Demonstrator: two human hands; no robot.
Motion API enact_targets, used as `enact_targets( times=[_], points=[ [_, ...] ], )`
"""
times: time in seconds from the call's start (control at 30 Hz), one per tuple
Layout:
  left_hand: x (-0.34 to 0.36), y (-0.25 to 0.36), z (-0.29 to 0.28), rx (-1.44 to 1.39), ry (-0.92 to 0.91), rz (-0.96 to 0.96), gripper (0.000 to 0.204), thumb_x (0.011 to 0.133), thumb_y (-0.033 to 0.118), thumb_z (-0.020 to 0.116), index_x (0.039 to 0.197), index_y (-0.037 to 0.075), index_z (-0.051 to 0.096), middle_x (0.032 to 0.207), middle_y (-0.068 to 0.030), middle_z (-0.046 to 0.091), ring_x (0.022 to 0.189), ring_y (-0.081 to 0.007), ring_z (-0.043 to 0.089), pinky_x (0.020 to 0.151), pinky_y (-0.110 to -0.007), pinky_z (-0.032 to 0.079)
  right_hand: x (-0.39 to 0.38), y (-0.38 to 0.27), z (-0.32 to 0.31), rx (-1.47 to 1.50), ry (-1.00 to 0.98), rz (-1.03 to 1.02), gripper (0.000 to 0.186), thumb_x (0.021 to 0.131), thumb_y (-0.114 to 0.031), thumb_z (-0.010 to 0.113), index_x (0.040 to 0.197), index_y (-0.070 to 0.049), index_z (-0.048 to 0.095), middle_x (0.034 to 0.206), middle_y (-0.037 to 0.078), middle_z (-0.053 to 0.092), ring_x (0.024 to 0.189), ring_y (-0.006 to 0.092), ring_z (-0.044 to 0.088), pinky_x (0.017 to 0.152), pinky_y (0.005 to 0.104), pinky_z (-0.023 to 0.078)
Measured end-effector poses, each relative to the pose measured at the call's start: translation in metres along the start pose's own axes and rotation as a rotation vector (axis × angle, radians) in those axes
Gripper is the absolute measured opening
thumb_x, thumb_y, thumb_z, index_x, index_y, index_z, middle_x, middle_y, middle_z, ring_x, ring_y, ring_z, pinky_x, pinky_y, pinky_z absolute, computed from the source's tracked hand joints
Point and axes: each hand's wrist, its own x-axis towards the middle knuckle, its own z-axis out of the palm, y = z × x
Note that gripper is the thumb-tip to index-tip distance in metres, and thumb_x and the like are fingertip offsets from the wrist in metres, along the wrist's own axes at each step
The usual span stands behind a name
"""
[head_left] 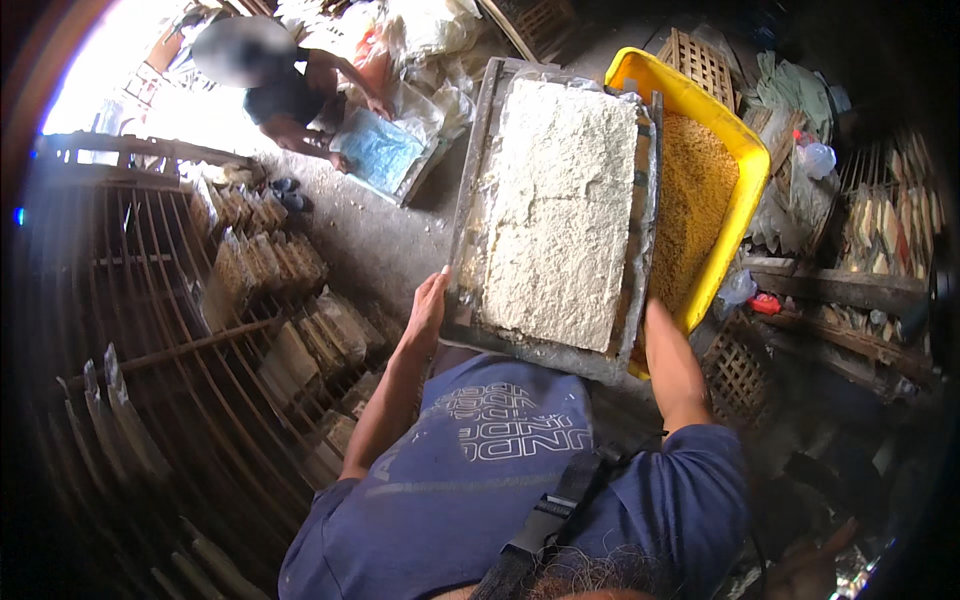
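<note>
A dark-framed rectangular tray (pixel 468 215) is held out in front of me, tilted slightly. On it lies a thick, white, crumbly slab (pixel 562 215) with clear plastic film showing round its edges. My left hand (pixel 432 300) grips the tray's near left side. At the near right side, my right hand (pixel 656 318) supports the tray, its fingers hidden behind the frame. Partly covered by the tray on the right is a yellow tub (pixel 752 165) holding loose orange-brown granules (pixel 695 205).
At the far left another person (pixel 285 100) handles a tray lined with blue plastic (pixel 375 150). Slatted racks (pixel 170 330) carrying wrapped slabs (pixel 265 265) stand to my left. More racks (pixel 890 220) and a woven basket (pixel 735 365) are on the right; a second basket (pixel 698 65) stands behind the tub.
</note>
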Motion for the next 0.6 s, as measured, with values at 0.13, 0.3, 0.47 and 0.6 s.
enact_targets(
  times=[0.13, 0.3, 0.47, 0.6],
  points=[
    [0.019, -0.023, -0.015, 0.182, 0.000, 0.162, 0.046, 0.097, 0.040, 0.052, 0.108, -0.004, 0.060, 0.094, -0.0049, 0.059, 0.090, -0.0132, 0.050, 0.081, -0.030, 0.042, -0.056, 0.045, -0.021, 0.069, -0.171, 0.186, 0.039, 0.087, -0.028, 0.057, 0.117, -0.002, 0.057, 0.107, 0.012, 0.063, 0.090, 0.0256, 0.063, 0.072, 0.0408, 0.052],
    [0.004, -0.012, -0.030, 0.197, -0.122, 0.166, 0.051, 0.096, 0.041, 0.052, 0.122, -0.003, 0.055, 0.112, -0.0114, 0.060, 0.105, -0.0179, 0.052, 0.091, -0.032, 0.041, -0.099, 0.044, -0.082, 0.579, -0.331, 0.417, 0.039, 0.088, -0.016, 0.061, 0.124, -0.005, 0.054, 0.112, 0.007, 0.063, 0.091, 0.0214, 0.063, 0.072, 0.0383, 0.053],
    [0.008, -0.022, -0.047, 0.141, -0.206, 0.199, 0.060, 0.097, 0.042, 0.051, 0.141, 0.003, 0.040, 0.135, -0.0186, 0.049, 0.127, -0.0274, 0.044, 0.103, -0.038, 0.035, -0.154, -0.092, -0.168, 1.206, -0.611, 0.175, 0.038, 0.082, -0.014, 0.073, 0.116, -0.009, 0.058, 0.091, -0.001, 0.064, 0.075, 0.0074, 0.062, 0.061, 0.0231, 0.051],
    [-0.014, -0.014, -0.069, 0.123, -0.323, 0.163, 0.065, 0.097, 0.043, 0.052, 0.147, 0.008, 0.032, 0.144, -0.0242, 0.040, 0.135, -0.0328, 0.037, 0.109, -0.043, 0.031, -0.194, -0.175, -0.153, 1.135, -0.766, 0.140, 0.034, 0.083, -0.015, 0.072, 0.109, 0.000, 0.056, 0.085, 0.007, 0.062, 0.066, 0.0116, 0.062, 0.042, 0.0258, 0.045]
  ],
)
